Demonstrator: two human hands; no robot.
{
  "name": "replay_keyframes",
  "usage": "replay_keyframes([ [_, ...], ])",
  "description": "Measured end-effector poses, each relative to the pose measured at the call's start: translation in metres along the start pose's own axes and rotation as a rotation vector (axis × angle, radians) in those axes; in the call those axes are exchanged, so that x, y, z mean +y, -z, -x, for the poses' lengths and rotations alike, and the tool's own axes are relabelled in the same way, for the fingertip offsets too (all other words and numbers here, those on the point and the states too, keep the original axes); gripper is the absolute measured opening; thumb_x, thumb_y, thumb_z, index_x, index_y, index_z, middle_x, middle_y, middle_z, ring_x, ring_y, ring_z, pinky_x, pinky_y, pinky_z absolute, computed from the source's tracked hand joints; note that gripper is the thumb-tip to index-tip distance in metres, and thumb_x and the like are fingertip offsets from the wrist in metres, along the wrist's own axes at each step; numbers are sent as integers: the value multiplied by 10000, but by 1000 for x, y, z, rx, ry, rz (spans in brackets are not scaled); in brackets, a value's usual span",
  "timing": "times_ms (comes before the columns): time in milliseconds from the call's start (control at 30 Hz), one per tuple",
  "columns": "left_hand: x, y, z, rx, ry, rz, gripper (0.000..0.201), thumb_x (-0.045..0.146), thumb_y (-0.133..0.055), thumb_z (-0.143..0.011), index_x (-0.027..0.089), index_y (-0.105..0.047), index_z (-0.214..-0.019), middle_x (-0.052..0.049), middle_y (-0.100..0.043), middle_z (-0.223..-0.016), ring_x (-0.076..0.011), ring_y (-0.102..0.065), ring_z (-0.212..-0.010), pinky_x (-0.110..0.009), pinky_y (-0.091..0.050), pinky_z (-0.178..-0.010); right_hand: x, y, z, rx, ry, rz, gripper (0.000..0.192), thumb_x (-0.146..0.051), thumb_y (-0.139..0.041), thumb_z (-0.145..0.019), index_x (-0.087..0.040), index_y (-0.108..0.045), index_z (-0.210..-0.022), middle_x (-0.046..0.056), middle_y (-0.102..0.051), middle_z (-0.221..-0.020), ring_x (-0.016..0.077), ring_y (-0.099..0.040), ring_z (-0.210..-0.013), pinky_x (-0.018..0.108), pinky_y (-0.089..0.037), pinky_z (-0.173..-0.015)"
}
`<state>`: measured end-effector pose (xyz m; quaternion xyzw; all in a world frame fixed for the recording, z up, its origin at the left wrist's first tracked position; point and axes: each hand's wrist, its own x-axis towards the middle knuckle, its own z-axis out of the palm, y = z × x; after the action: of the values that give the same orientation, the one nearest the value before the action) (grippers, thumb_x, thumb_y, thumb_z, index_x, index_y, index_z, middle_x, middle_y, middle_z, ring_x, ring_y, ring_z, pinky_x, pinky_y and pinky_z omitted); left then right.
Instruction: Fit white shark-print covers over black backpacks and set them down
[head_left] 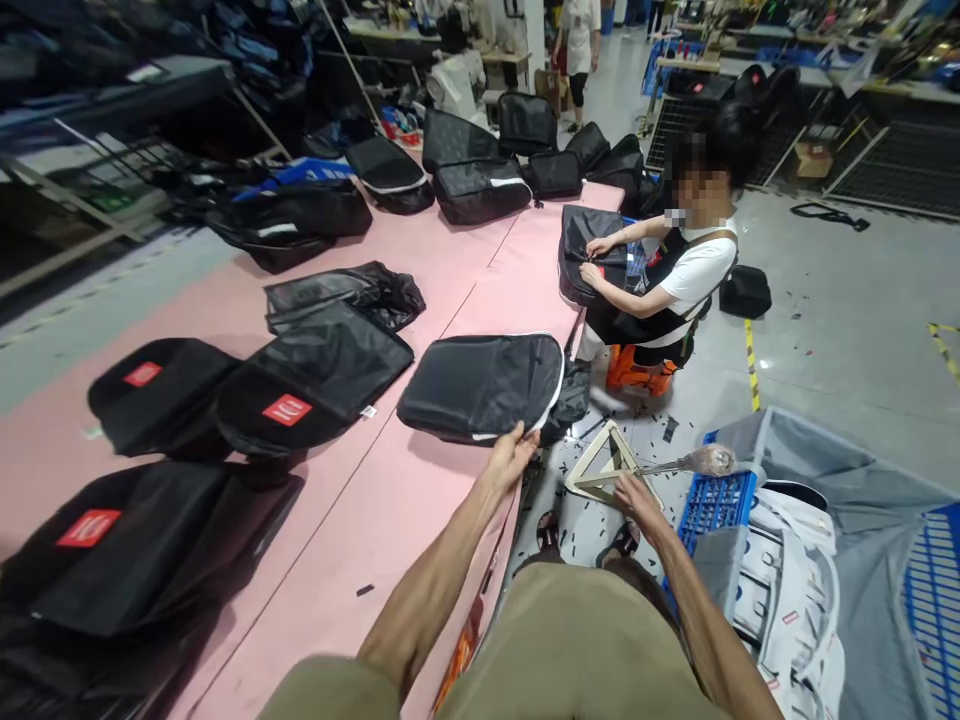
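Note:
My left hand (512,457) has its fingers closed on the near right edge of a black bag (480,385) with a white-edged rim. The bag lies flat at the right edge of the pink table (427,520). Away from the table, my right hand (637,497) appears loosely open, its fingers partly hidden. Close to it in the view are a cream triangular frame (581,465) and a thin metal rod with a bulbous, shiny end (712,460). Whether it touches either one I cannot tell. Black bag pieces with red labels (286,409) lie left of the bag.
A seated co-worker (690,270) handles another black bag (585,240) at the table's right side. Several black bags (480,190) line the far end. A grey-lined blue crate (840,480) with white bags (787,590) stands at my right. Dark scraps litter the floor.

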<state>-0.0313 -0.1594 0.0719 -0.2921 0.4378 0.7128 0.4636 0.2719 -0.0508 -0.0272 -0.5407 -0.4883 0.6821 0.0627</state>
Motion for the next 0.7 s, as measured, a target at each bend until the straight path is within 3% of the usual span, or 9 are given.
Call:
replay_keyframes([
  [100,-29,29,55,-72,64,20,192,104,-578,-1141,118,-664,-969,-88,-728,-810,-145,-737,-688,-225,-670,-686,-81,-61,-5,-70,156,-40,832,-822,-586,-911,-263,-629,-1527,153,-709,-1583,288,-739,-1387,448,-642,-1091],
  [200,-46,51,98,-180,85,-11,228,171,-603,-1143,134,-680,-931,-77,-735,-771,-150,-747,-671,-232,-664,-693,-143,-94,6,132,395,40,680,-668,-724,-840,-205,-725,-1339,151,-803,-1411,311,-756,-1277,441,-624,-1086],
  [300,-36,67,132,-347,51,-314,471,527,-585,-1154,156,-706,-891,-53,-689,-622,-175,-691,-533,-243,-563,-526,-191,-109,27,199,562,182,512,-587,-759,-827,-198,-755,-1160,126,-849,-1238,309,-759,-1129,420,-618,-1007],
  [367,-20,78,154,-370,-127,-553,640,749,-575,-1084,176,-706,-831,-49,-653,-556,-182,-636,-470,-243,-469,-462,-220,-120,45,155,663,331,430,-561,-753,-860,-217,-755,-1119,89,-854,-1148,288,-753,-1047,395,-603,-955],
  [433,-3,85,173,-260,-479,-622,606,786,-678,-1011,197,-703,-867,-40,-683,-622,-176,-648,-546,-234,-474,-514,-243,-136,64,99,742,521,364,-536,-755,-895,-242,-754,-1109,56,-845,-1062,274,-749,-972,371,-584,-900],
  [500,10,85,184,-90,-809,-545,493,671,-849,-943,231,-712,-1118,-22,-741,-800,-189,-699,-725,-237,-532,-634,-258,-154,85,48,824,739,312,-507,-751,-938,-256,-751,-1123,52,-834,-1029,276,-754,-945,352,-561,-860],
  [533,16,83,187,-19,-901,-501,563,592,-924,-901,256,-676,-1279,-23,-763,-908,-206,-721,-821,-253,-558,-701,-263,-162,95,10,870,854,297,-495,-742,-965,-255,-747,-1140,63,-834,-1045,282,-762,-954,347,-552,-852],
  [633,32,81,183,122,-980,-431,903,395,-1023,-821,286,-519,-1562,-67,-781,-1175,-259,-749,-1031,-327,-584,-901,-266,-184,119,-163,1002,1125,343,-482,-684,-1054,-225,-721,-1278,113,-835,-1169,307,-784,-1055,346,-543,-877],
  [700,42,95,174,224,-1001,-438,839,351,-997,-845,292,-545,-1549,-89,-767,-1274,-281,-743,-1120,-358,-564,-1005,-266,-194,124,-237,1058,1204,484,-507,-636,-1100,-207,-648,-1479,128,-833,-1227,314,-786,-1115,347,-548,-901],
])
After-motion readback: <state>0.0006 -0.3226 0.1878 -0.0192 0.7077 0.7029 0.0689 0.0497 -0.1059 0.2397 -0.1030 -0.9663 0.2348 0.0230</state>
